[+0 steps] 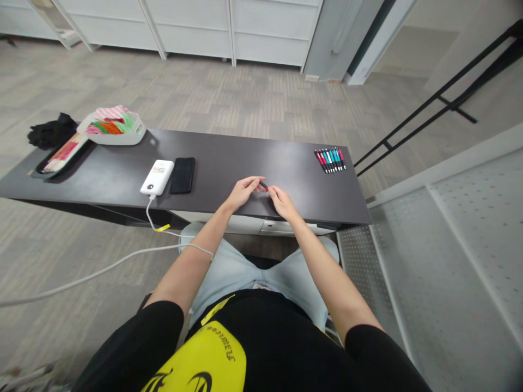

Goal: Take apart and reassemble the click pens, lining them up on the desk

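Observation:
Over the dark tabletop, near its front edge, my left hand and my right hand are close together. A small black and red pen runs between them. The fingers of my left hand wrap round its black part, and the fingertips of my right hand pinch its red end. To the right and further back, several pens with red, teal and white parts lie side by side in a row.
Left of my hands lie a black phone and a white power bank with a white cable. A white basket of colourful items, a black tray and black cloth occupy the far left. A perforated panel stands right.

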A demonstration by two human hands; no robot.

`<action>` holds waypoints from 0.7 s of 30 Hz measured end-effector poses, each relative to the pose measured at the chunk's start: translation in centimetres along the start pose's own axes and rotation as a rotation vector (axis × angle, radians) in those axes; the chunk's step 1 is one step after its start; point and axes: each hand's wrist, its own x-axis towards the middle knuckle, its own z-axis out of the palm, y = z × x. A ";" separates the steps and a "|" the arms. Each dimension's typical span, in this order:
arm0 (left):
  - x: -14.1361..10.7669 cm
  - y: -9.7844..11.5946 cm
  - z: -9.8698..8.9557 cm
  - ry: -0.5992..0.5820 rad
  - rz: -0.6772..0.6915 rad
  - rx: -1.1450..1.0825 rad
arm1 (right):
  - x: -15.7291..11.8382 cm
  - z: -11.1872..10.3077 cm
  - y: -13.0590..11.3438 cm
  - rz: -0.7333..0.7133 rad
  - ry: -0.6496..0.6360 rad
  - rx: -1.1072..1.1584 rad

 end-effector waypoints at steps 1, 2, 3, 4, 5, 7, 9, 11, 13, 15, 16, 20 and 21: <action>0.1 -0.1 0.2 0.007 0.015 -0.013 | 0.0 -0.1 0.0 0.004 0.007 0.008; 0.3 -0.2 0.4 0.018 0.031 -0.025 | 0.0 -0.2 -0.1 0.007 0.013 0.015; 0.4 -0.3 0.5 0.032 0.048 -0.034 | 0.0 -0.2 -0.2 0.009 0.018 0.020; 0.4 -0.5 0.6 0.049 0.066 -0.041 | 0.0 -0.3 -0.4 0.008 0.021 0.024; 0.5 -0.6 0.6 0.068 0.082 -0.044 | 0.0 -0.3 -0.5 0.005 0.023 0.028; 0.5 -0.9 0.6 0.109 0.111 -0.043 | 0.1 -0.3 -0.8 -0.007 0.025 0.037; 0.4 -1.3 0.7 0.153 0.134 -0.036 | 0.2 -0.3 -0.9 -0.021 0.026 0.045; 0.4 -1.5 1.0 0.196 0.151 -0.028 | 0.3 -0.2 -1.0 -0.030 0.036 0.051; 0.5 -1.7 1.4 0.232 0.166 -0.027 | 0.5 -0.1 -0.9 -0.033 0.057 0.053; 0.6 -1.8 1.8 0.259 0.179 -0.033 | 0.6 0.1 -0.8 -0.037 0.082 0.050; 0.6 -1.8 2.0 0.269 0.186 -0.039 | 0.7 0.2 -0.7 -0.041 0.095 0.047; 0.6 -1.7 2.5 0.297 0.195 -0.062 | 0.9 0.7 -0.4 -0.061 0.139 0.039; 0.6 -1.6 2.6 0.301 0.190 -0.065 | 0.9 0.8 -0.3 -0.067 0.148 0.039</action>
